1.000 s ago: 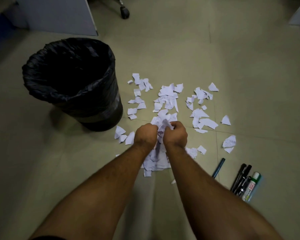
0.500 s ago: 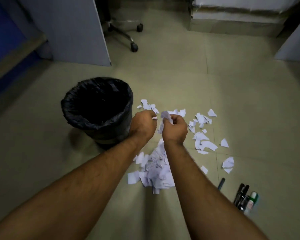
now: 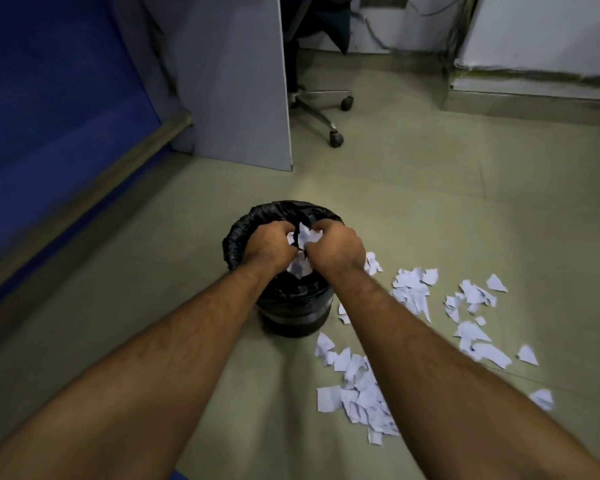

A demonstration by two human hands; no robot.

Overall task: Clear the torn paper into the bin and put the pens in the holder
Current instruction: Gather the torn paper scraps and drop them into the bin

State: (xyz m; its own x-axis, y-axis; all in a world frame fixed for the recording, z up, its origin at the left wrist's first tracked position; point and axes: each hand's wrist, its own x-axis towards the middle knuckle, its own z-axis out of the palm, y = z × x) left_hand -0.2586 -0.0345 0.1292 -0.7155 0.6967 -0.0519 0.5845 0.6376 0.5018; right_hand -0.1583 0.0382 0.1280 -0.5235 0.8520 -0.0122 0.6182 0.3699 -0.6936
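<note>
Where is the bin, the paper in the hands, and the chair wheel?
bin [image 3: 293,308], head view, its front wall.
held paper [image 3: 305,237], head view, top of the wad.
chair wheel [image 3: 336,138], head view, nearest caster.

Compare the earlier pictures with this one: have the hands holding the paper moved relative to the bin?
Yes. Both hands have moved from the paper scraps on the floor to above the bin, holding the paper wad.
</note>
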